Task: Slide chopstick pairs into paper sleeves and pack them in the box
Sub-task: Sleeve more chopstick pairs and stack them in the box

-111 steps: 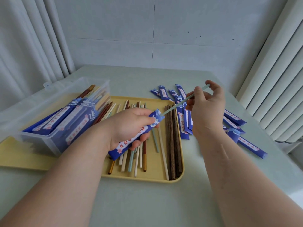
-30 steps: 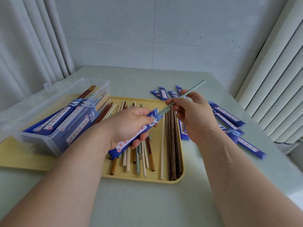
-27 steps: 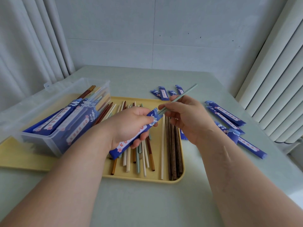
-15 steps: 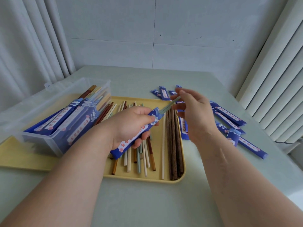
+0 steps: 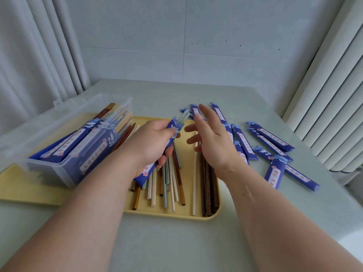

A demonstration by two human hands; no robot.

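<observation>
My left hand [image 5: 155,146] grips a blue paper sleeve [image 5: 172,128] over the yellow tray [image 5: 214,216]. Pale green chopstick ends [image 5: 183,117] stick out of the sleeve's top by a short length. My right hand [image 5: 211,141] hovers just right of the sleeve with its fingers spread and straight, holding nothing. Loose chopsticks [image 5: 172,185] in cream, green, brown and amber lie on the tray under both hands. The clear plastic box [image 5: 64,138] at the left holds several filled blue sleeves.
Several empty blue sleeves [image 5: 269,140] lie scattered on the pale table to the right of the tray. Dark wooden chopsticks [image 5: 209,189] lie along the tray's right side. Curtains hang at the left, a ribbed radiator [image 5: 334,107] at the right.
The green chopsticks have gone almost fully into the sleeve. My right hand has let go of them and opened beside the sleeve. My left hand has lifted the sleeve slightly.
</observation>
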